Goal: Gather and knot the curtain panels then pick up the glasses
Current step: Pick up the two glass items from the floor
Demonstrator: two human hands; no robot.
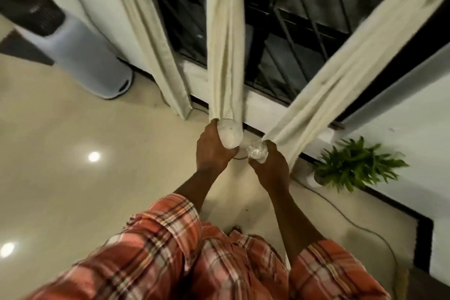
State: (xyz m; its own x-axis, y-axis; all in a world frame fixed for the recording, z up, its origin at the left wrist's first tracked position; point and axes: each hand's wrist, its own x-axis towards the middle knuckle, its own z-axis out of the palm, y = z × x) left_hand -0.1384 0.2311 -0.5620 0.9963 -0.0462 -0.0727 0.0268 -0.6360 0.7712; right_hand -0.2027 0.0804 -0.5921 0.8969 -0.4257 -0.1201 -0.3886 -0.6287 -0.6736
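Gathering step: the left hand grips the middle curtain panel's bunched end, the right hand pinches the right panel plus a glass. Next, cross both ends to knot.

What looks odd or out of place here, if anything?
A clear glass sits between the hands while the right hand grips the right curtain panel, pulled slantwise from the window. The left hand holds the bunched end of the middle panel. Nothing looks spilled or torn.

red-orange plaid shirt, white and dark stripes; sleeves rolled above forearms, toward 6 o'clock.
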